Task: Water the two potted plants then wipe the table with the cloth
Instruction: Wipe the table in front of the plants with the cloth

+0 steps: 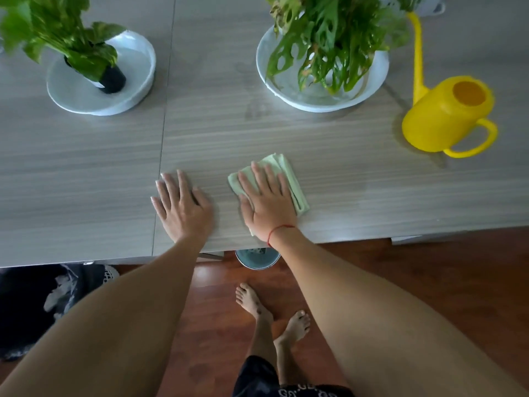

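Observation:
My right hand (267,202) lies flat with fingers spread on a folded pale green cloth (294,184), pressing it onto the grey wood-grain table (86,167) near the front edge. To its left, my left hand (183,204) rests palm down on the bare tabletop and holds nothing. At the back left, a leafy plant in a black pot (113,80) stands in a white bowl (134,53). Further right at the back, a plant with holed leaves (323,41) fills another white bowl (378,70). A yellow watering can (446,118) stands at the right, long spout pointing away.
A seam (164,124) runs front to back through the tabletop left of my left hand. Below the table edge are a red-brown wooden floor, my bare feet (274,313), a round grey container (257,257) and a dark object (43,305) at the left.

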